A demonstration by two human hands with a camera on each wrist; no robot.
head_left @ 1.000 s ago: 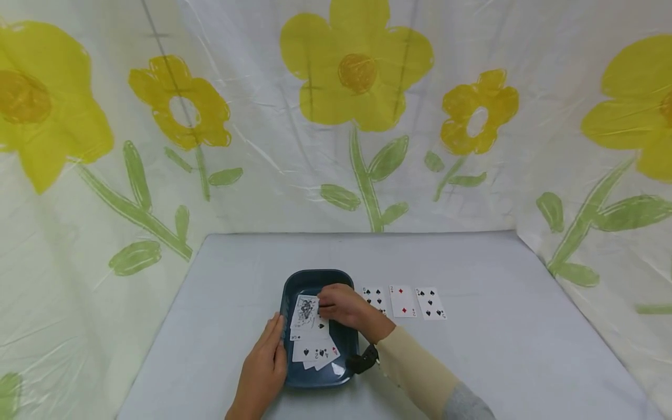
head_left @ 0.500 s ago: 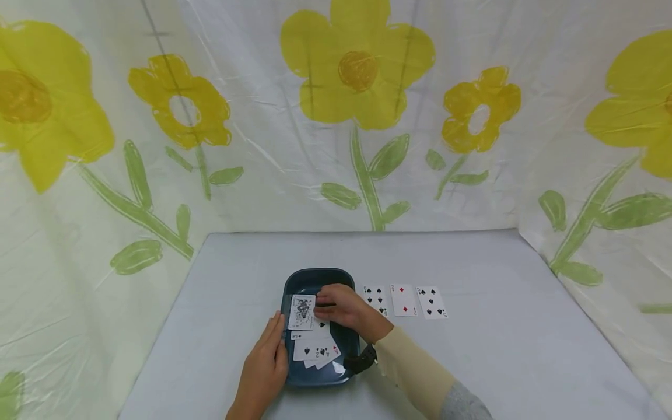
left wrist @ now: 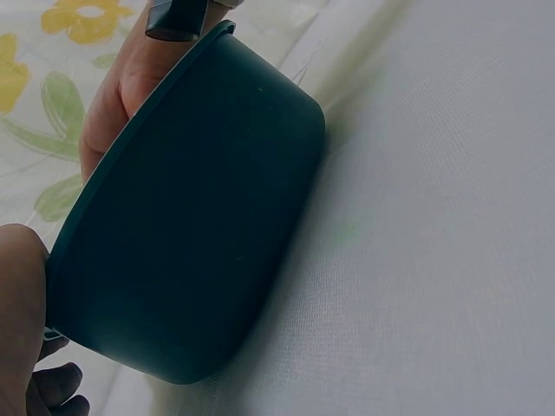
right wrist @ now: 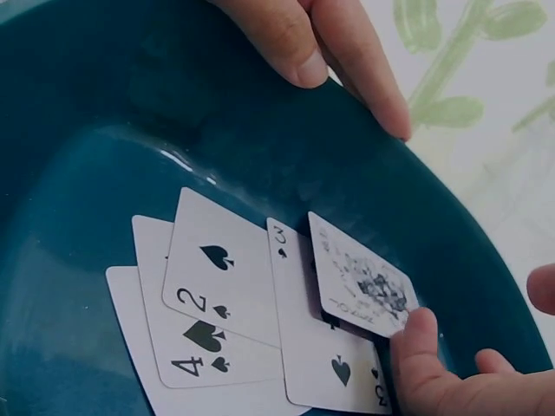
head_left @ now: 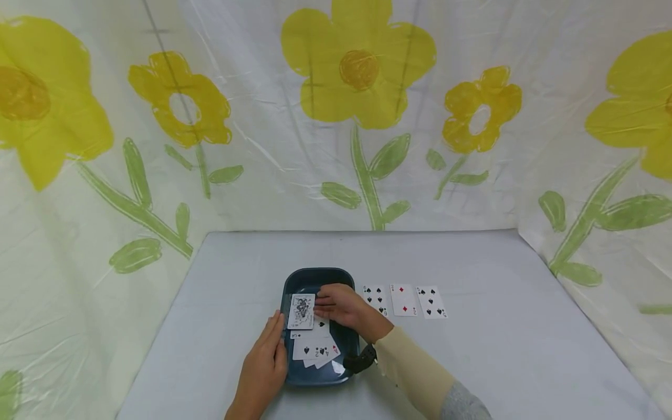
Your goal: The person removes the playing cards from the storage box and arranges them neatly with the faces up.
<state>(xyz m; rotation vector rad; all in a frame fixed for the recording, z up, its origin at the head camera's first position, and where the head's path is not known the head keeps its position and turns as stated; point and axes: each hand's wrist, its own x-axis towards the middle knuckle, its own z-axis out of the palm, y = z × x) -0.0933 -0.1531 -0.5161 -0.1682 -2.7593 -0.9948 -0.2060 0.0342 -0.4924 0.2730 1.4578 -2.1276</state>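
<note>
A dark teal oval tray (head_left: 320,382) stands on the table. My left hand (head_left: 261,364) rests along its left wall, fingers fairly straight, thumb by the rim. Inside, a joker card (head_left: 301,311) lies partly over the three of spades (right wrist: 312,364). My right hand (head_left: 343,306) reaches into the tray from the right, fingers loosely extended, one fingertip touching the joker's edge. Nearer me in the tray are the two of spades (right wrist: 221,269), the four of spades (right wrist: 173,347) and a card partly covered by them, with a red mark at its corner.
On the table right of the tray lie the six of spades (head_left: 375,294), the two of diamonds (head_left: 403,300) and the five of spades (head_left: 432,302). A white tabletop (head_left: 499,350) runs back to a flower-painted sheet (head_left: 262,175). A black strapped device (head_left: 360,359) is on the right wrist.
The joker has shifted slightly left, coming to lie straighter, and the right fingers have eased off its face to its right edge. The left hand stays on the tray.
</note>
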